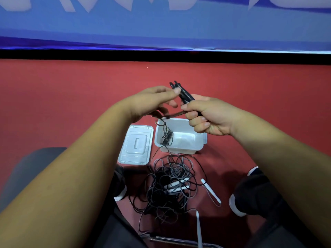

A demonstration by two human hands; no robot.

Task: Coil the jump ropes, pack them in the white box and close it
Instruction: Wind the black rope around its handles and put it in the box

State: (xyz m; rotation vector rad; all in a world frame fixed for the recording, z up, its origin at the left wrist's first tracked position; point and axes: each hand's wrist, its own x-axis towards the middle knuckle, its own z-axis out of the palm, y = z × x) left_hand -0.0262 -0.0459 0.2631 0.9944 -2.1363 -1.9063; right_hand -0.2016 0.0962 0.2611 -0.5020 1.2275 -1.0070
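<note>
My right hand [207, 116] grips a pair of black jump-rope handles [182, 93] that point up and away. My left hand [154, 101] pinches the thin black rope [165, 127] close to those handles. The rope hangs down from my hands toward the open white box [189, 140] on the red floor. A black coiled piece [167, 138] lies inside the box at its left wall. In front of the box lies a tangled heap of black ropes [168, 187] with white handles [211, 192] in it. The white lid [136, 144] lies flat left of the box.
I sit with my shoes [238, 203] on the red floor either side of the heap. Another white handle [198, 228] lies near the bottom edge. A black strip and a blue banner [161, 27] run along the far wall.
</note>
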